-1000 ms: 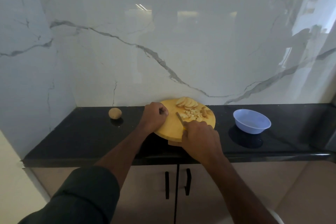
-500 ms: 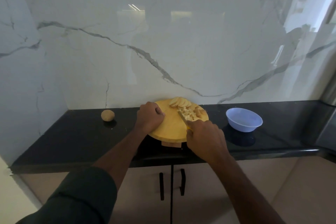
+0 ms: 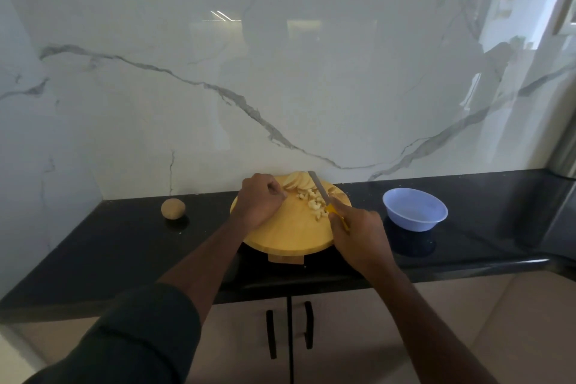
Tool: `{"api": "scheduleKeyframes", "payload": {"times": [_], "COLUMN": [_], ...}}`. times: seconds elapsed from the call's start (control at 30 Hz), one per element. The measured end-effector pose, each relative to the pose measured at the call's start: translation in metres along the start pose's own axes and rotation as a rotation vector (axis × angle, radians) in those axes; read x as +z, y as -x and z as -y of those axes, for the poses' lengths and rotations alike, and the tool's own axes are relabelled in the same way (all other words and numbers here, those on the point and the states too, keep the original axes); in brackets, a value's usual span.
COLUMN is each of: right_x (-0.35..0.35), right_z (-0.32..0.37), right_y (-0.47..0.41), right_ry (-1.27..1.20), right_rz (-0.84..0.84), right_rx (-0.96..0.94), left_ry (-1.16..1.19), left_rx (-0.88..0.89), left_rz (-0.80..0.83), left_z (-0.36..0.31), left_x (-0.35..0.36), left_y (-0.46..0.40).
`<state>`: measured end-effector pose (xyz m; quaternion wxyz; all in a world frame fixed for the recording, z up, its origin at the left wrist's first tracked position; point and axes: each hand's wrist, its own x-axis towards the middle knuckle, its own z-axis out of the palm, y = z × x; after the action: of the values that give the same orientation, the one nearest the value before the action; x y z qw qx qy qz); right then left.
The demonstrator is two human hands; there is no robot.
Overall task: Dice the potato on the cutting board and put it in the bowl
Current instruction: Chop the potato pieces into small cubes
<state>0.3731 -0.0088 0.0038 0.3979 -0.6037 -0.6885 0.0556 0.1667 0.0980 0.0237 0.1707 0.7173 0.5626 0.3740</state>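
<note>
Potato slices [image 3: 295, 180] are fanned at the far edge of the round cutting board [image 3: 290, 232], with diced pieces [image 3: 314, 203] heaped beside them, kept apart, it seems, so uncut stock is not confused with finished dice. The knife [image 3: 318, 187] is clasped by its yellow handle in the right hand [image 3: 358, 234]. The left hand [image 3: 259, 200] is curled at the slices; whether one is pinched cannot be told. The bowl [image 3: 415, 209] is set to the right, unfilled.
</note>
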Motion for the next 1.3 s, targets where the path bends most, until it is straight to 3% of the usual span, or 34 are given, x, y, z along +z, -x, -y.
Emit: {"api": "scheduleKeyframes", "payload": {"times": [0.1,0.3,0.57,0.97,1.3], "right_x": [0.002,0.004,0.005,0.003,-0.019], "right_z": [-0.006,-0.01,-0.011,-0.011,-0.017], "right_y": [0.001,0.005,0.006,0.004,0.039], "right_ry": [-0.047,-0.13,-0.154,-0.133,-0.275], "right_rz": [-0.013,-0.013,-0.035,-0.002,-0.116], "right_rx": [0.025,0.041,0.038,0.124,0.178], "left_ry": [0.006,-0.136,-0.084,0.024,-0.045], "left_rx": [-0.051,-0.206,-0.309,-0.271,-0.241], "left_rz": [-0.002,0.152,0.19,-0.002,-0.068], "left_z": [-0.004,-0.015,-0.019,-0.022,-0.029], "left_x": [0.003,0.014,0.022,0.02,0.011], "left_y": [-0.011,-0.036,-0.053,-0.037,-0.022]}}
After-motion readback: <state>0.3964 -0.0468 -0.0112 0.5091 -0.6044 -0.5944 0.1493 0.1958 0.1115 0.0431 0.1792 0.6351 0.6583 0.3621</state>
